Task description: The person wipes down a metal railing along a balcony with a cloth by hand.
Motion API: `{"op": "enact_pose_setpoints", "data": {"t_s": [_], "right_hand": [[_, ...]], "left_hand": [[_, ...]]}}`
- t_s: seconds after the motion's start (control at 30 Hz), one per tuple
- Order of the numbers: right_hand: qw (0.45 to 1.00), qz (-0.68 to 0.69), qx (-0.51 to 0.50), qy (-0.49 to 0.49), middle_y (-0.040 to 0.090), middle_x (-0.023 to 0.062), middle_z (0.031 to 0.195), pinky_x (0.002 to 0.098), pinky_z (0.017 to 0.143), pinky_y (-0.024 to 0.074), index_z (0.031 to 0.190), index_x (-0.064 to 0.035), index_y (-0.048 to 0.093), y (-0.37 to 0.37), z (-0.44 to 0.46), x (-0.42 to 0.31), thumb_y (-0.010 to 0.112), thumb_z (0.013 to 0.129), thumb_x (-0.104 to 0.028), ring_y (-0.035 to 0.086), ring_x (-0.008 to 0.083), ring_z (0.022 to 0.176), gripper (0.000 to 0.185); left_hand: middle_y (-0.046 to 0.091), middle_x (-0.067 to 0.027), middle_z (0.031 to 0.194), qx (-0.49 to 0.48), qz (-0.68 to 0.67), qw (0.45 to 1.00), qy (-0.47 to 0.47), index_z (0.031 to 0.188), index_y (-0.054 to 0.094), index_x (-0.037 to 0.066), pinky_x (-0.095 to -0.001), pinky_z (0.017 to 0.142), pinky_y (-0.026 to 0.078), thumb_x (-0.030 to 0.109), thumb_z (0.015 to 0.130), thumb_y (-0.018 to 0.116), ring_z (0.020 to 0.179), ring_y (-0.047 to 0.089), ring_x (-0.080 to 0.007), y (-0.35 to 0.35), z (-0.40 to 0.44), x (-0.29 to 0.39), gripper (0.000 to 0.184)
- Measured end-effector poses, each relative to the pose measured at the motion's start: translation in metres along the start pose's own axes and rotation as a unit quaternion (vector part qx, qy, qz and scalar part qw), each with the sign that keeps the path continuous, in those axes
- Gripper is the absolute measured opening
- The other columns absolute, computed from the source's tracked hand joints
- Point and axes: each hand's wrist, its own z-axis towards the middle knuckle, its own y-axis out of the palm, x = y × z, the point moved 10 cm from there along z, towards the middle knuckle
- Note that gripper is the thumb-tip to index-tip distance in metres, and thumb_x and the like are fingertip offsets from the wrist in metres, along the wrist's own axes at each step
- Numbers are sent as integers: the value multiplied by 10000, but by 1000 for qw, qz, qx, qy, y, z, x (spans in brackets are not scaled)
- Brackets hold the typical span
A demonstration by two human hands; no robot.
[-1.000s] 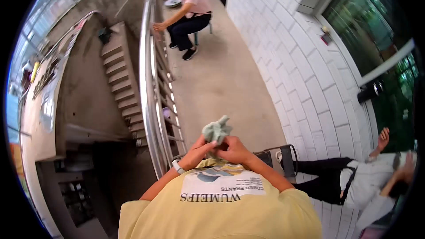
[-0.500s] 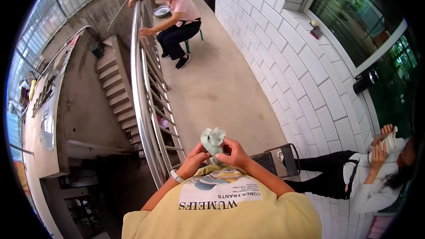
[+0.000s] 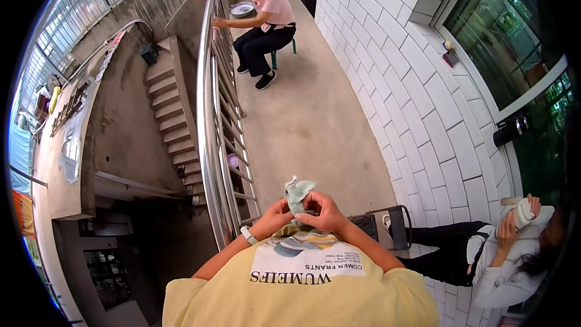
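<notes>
A crumpled pale green cloth [image 3: 298, 194] is bunched up in front of my chest, its loose end sticking up above my fingers. My left hand [image 3: 273, 218], with a white band on its wrist, pinches the cloth's lower left side. My right hand [image 3: 324, 212] wraps its fingers around the right side. The lower part of the cloth is hidden behind my fingers and the yellow shirt [image 3: 302, 303].
A metal railing [image 3: 209, 115] runs along my left, above a stairway [image 3: 172, 109]. Ahead, a person in a pink top [image 3: 272, 9] sits on a green stool. To the right, another person in white [image 3: 511, 260] holds a white cloth [image 3: 521, 213] near a tiled wall [image 3: 387, 72].
My right hand has shifted its fingers higher around the cloth, and the cloth's top now leans right in a narrower bunch. The view has swung slightly left.
</notes>
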Motion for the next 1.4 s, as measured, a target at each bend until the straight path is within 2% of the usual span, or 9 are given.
{"op": "enact_pose_setpoints", "data": {"t_s": [0.13, 0.23, 0.33, 0.6, 0.67, 0.73, 0.77, 0.87, 1.4], "right_hand": [[992, -118, -29, -25, 584, 29, 830, 248, 711, 456, 886, -27, 579, 9, -1, -12, 764, 779, -174, 523, 89, 767, 259], [985, -154, -56, -46, 619, 59, 869, 261, 713, 466, 916, -23, 603, 17, 1, -20, 735, 789, -159, 562, 116, 792, 228], [967, -213, -80, -118, 632, 91, 905, 280, 696, 478, 949, -32, 624, 27, -1, -33, 694, 795, -129, 596, 172, 822, 195], [955, -240, -18, -175, 614, 96, 908, 317, 670, 490, 930, -33, 612, 15, -7, -46, 626, 741, -32, 601, 242, 794, 190], [960, -214, 3, -178, 604, 76, 925, 278, 669, 472, 938, -31, 614, 3, -9, -51, 599, 756, 0, 586, 189, 794, 185], [961, -206, 47, -180, 604, 66, 918, 258, 656, 463, 941, -27, 612, -11, -11, -54, 579, 751, 18, 569, 158, 772, 198], [965, -189, 56, -173, 604, 61, 916, 257, 653, 462, 941, -27, 612, -15, -11, -51, 577, 750, 19, 564, 149, 767, 199], [972, -161, 69, -156, 612, 48, 908, 254, 649, 460, 942, -30, 613, -24, -17, -51, 583, 744, 12, 560, 126, 756, 204], [967, -154, 26, -203, 638, 108, 958, 330, 811, 465, 958, -14, 623, -22, -57, -25, 594, 747, -54, 605, 243, 924, 217]], "left_hand": [[624, -48, 1069, 48, 58, 996, -42, 1154, 583, 14, -284, 859, 469, 29, 846, 595, 978, 579, -133, -8, -4, -6, 309], [616, -38, 1109, 50, 43, 998, -3, 1163, 587, 36, -293, 867, 466, 34, 842, 603, 980, 586, -138, -9, 4, 0, 322], [600, -49, 1152, -2, 200, 974, 103, 1198, 566, 29, -294, 913, 457, 96, 880, 617, 1044, 564, -146, 6, 6, 29, 329], [583, -55, 1165, -42, 358, 925, 122, 1208, 551, 28, -284, 903, 461, 113, 874, 621, 1045, 557, -153, -46, 32, -57, 351], [568, -72, 1173, 36, 194, 978, 73, 1219, 537, 36, -268, 890, 465, 108, 873, 600, 1048, 549, -159, -69, 49, -88, 359], [573, -66, 1162, 67, 199, 977, 36, 1230, 526, 32, -266, 871, 470, 77, 870, 563, 1025, 559, -158, -36, 39, -33, 366], [578, -73, 1149, 130, -12, 988, -87, 1229, 520, 9, -273, 846, 481, 60, 855, 540, 1003, 575, -160, -33, 31, -46, 379], [615, -114, 1096, 150, 5, 986, -75, 1205, 498, -25, -272, 758, 499, 105, 809, 621, 953, 611, -189, -38, 38, -59, 434], [622, -119, 1083, 51, 109, 991, -62, 1205, 492, -25, -274, 756, 498, 115, 789, 641, 940, 614, -195, 22, 94, -71, 463]]}}
